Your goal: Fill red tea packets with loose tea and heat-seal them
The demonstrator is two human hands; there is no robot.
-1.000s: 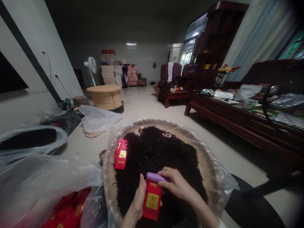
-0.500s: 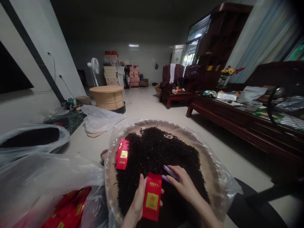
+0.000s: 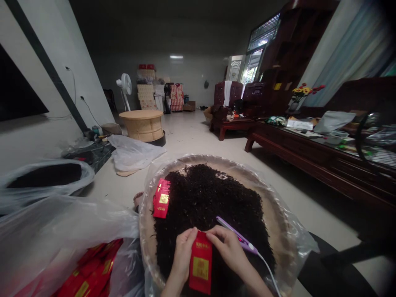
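Both hands pinch the top corners of a red tea packet (image 3: 200,264) with gold lettering and a gold square. My left hand (image 3: 183,251) is closed on its left edge, and my right hand (image 3: 228,247) grips the top right corner between thumb and fingers. Just beyond my right hand, a slim purple flat iron (image 3: 250,246) with a white cord lies on the dark tea leaves (image 3: 210,198). The leaves are heaped in a wide round tray (image 3: 272,198) lined with clear plastic. More red packets (image 3: 161,202) rest at the tray's left side.
At lower left, a clear plastic bag (image 3: 71,218) holds many red packets (image 3: 93,272). Behind it stands a plastic-lined container (image 3: 88,175) of dark leaves. A round wooden table (image 3: 140,116) is farther off, and a long dark wooden table (image 3: 297,152) stands at right.
My right hand has let go of the purple flat iron, which now lies on the leaves, and has taken hold of the packet's top. The left hand has moved up to the packet's top corner.
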